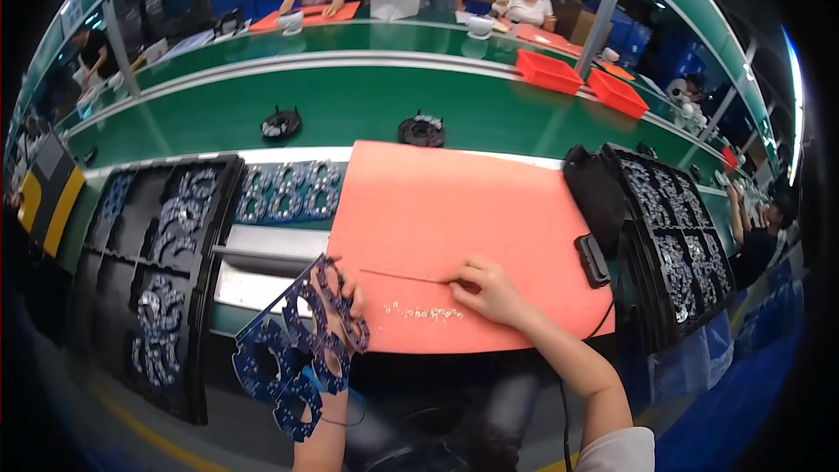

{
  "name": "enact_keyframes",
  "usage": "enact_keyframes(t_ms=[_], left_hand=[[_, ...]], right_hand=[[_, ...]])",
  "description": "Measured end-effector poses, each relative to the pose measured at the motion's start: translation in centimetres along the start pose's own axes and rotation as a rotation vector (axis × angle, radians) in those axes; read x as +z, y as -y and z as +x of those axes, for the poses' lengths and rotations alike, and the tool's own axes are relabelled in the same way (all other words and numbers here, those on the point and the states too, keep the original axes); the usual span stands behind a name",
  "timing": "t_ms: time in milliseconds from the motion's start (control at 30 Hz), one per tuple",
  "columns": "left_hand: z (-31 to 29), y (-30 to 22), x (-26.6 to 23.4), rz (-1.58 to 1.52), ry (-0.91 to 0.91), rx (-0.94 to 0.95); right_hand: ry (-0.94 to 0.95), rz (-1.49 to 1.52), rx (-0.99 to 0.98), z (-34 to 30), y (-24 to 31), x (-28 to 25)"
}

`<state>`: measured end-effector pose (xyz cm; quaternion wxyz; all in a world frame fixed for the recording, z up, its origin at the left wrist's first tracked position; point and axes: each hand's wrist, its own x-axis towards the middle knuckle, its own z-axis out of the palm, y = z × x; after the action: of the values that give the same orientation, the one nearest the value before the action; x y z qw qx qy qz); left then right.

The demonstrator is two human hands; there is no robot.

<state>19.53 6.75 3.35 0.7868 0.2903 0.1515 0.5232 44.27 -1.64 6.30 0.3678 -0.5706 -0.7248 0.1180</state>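
My left hand (pixel 352 295) grips a blue circuit board panel (pixel 273 334) with ring-shaped sections, tilted up at the near left edge of the orange mat (pixel 454 210). Part of that hand and wrist is hidden behind the panel. Over the mat, the fingers of my right hand (pixel 482 290) pinch one end of a thin dark rod (pixel 402 276), which points left toward the panel. Whether it is a pair of tweezers I cannot tell. Just below the rod, a loose row of tiny pale pieces (pixel 426 314) lies on the mat.
Black trays of boards stand left (pixel 157 255) and right (pixel 677 232). More blue panels (pixel 290 192) lie beyond a metal channel (pixel 271 249). Dark round parts (pixel 280 124) sit on the green conveyor (pixel 350 100); red bins (pixel 549 72) and people are beyond. A black box (pixel 592 260) rests at the mat's right.
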Motion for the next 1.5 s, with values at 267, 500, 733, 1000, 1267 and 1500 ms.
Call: enact_keyframes(t_ms=[267, 500, 733, 1000, 1267, 1500], left_hand=[[0.7, -1.2, -0.2, 0.042, 0.06, 0.015], [0.5, -1.0, 0.2, 0.118, 0.029, 0.066], [-0.1, -1.0, 2.2, 0.06, -0.043, 0.044], [0.1, -0.8, 1.0, 0.062, 0.002, 0.046], [0.3, -0.7, 1.3, 0.046, -0.001, 0.005], [0.8, -0.4, 0.6, 0.051, -0.033, 0.059]], right_hand=[[0.065, 0.067, -0.023, -1.3, 0.5, -0.6], [-0.008, 0.171, 0.131, -1.2, 0.5, -0.5], [-0.005, 0.15, 0.041, -2.1, -0.2, -0.1], [0.047, 0.194, 0.0, -2.5, 0.6, -0.4], [0.04, 0.104, 0.034, -2.9, 0.9, -0.1], [0.053, 0.113, 0.066, -3.1, 1.0, 0.0]])
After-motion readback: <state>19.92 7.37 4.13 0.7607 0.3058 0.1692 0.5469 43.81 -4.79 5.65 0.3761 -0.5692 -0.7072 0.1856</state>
